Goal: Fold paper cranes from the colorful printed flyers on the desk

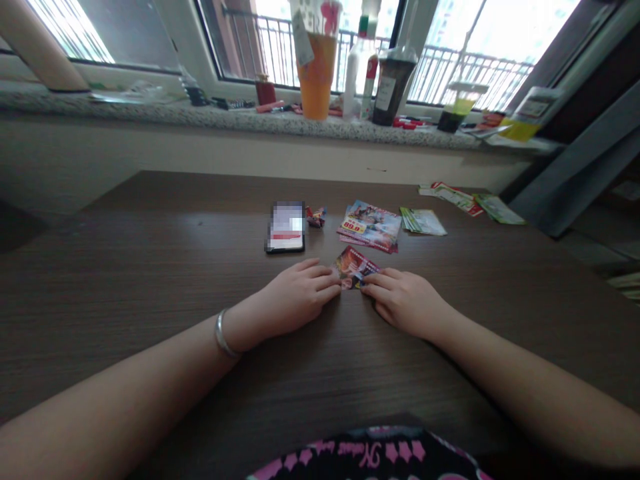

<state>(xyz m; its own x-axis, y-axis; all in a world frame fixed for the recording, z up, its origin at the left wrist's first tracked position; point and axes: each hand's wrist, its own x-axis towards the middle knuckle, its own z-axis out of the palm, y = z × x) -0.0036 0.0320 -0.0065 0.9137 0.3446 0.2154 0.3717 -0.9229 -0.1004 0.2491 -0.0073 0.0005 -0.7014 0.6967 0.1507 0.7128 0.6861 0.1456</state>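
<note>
A small folded piece of colourful printed paper (354,267) lies on the dark wooden table (150,267). My left hand (295,299), with a silver bracelet on its wrist, pinches the paper's left edge with curled fingers. My right hand (403,300) presses and pinches its right edge. Both hands rest on the table top, fingertips almost meeting at the paper's near edge.
Behind the paper lie a phone (285,227), a tiny folded paper piece (316,216), a stack of colourful flyers (371,225), green flyers (423,221) and more sheets (473,200) at the far right. Drink cups (316,67) and bottles stand on the windowsill.
</note>
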